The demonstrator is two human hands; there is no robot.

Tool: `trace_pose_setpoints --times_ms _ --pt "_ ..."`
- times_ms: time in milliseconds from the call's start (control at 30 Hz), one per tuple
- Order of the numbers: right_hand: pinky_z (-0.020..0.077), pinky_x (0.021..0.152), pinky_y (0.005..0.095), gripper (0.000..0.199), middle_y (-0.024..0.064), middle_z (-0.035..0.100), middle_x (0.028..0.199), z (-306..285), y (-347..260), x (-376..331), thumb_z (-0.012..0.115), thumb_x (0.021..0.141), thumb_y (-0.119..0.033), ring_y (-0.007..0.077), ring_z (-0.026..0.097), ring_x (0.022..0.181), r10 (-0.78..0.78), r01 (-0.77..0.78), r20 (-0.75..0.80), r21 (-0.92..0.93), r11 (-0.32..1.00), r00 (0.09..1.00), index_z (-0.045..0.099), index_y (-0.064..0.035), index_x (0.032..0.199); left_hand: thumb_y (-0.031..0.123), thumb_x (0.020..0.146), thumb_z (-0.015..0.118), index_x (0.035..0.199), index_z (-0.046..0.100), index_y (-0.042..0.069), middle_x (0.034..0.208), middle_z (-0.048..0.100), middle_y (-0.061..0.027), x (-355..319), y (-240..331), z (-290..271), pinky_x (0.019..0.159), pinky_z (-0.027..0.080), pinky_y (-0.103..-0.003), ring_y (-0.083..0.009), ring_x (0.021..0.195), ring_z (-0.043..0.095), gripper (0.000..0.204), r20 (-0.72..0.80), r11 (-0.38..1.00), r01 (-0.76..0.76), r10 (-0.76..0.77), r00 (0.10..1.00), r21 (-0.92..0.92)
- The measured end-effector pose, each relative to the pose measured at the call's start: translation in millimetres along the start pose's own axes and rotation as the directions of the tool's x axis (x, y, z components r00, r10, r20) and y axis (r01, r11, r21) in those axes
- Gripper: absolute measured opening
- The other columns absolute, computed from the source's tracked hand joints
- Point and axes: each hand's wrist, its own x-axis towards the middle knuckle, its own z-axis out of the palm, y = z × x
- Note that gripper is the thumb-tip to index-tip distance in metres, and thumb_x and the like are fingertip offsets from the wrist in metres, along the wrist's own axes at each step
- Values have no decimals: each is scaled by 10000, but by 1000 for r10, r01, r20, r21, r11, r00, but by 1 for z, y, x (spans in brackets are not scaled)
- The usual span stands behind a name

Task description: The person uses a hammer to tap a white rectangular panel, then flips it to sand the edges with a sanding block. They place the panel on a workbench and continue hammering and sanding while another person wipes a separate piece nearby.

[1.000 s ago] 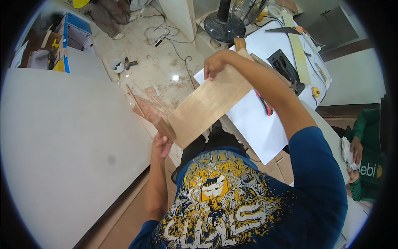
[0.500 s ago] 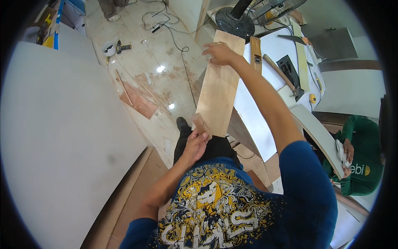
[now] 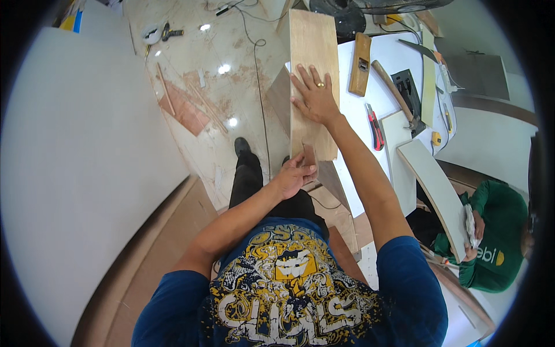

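Observation:
A long, pale wooden board (image 3: 312, 40) stretches away from me along the table's left edge. My right hand (image 3: 317, 103) lies flat on its middle with the fingers spread. At the near end, my left hand (image 3: 291, 178) pinches a small, flat brown piece (image 3: 310, 155) between thumb and fingers, against or just over the board's end. The exact kind of that piece does not show. Right of the board, a wooden hand plane (image 3: 359, 63) and a red utility knife (image 3: 375, 127) rest on the white tabletop (image 3: 354, 124).
A hammer (image 3: 393, 92) and a yellow tape measure (image 3: 436, 138) lie farther right. A co-worker in a green top (image 3: 500, 231) holds a curved pale panel (image 3: 433, 199). A large white panel (image 3: 87, 144) fills the left. A drill (image 3: 171, 32), wood scraps (image 3: 185, 110) and a cable are on the floor.
My right hand has come down from the board's far left edge to lie flat on its middle. The board has turned more upright in view, and the knife has come into sight.

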Motion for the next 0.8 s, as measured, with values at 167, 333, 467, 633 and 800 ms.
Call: trace_pose_setpoints --times_ms 167,333,467,633,800 --pt "140 1230 760 696 70 247 1776 17 -3 -3 453 1053 -586 377 209 1629 -13 1 -148 -81 997 989 376 -281 1674 175 970 791 1474 541 60 1306 668 -68 -77 -2 47 1038 527 -403 -187 1187 658 574 -122 982 -45 69 990 184" --pt "165 1218 759 668 59 306 1757 30 1 3 429 1057 -611 370 248 1618 -22 2 -254 -77 997 967 409 -320 1657 211 967 782 1470 550 -41 1264 696 -186 -112 -32 27 985 561 -413 -302 1153 694 609 -347 581 -129 634 691 804" --pt "131 1246 746 666 45 278 1769 44 16 3 379 1082 -647 364 221 1629 -68 61 -272 -35 998 960 370 -337 1671 213 935 796 1483 550 -11 1176 685 -246 -96 -38 29 913 569 -443 -383 1069 703 641 26 -68 93 920 392 993" --pt "155 1213 792 662 57 296 1762 40 35 -22 404 1079 -636 366 235 1624 128 -144 -276 -40 989 953 399 -320 1661 229 891 822 1484 572 55 987 641 -160 -69 -42 43 702 577 -458 -360 828 675 667 133 -279 280 886 444 919" --pt "218 1246 716 648 73 296 1760 39 32 -30 417 1083 -619 385 233 1622 166 -153 -297 68 986 940 422 -307 1651 248 880 837 1468 597 43 957 647 -187 -49 -37 49 737 546 -474 -369 854 666 667 162 -340 348 877 452 874"
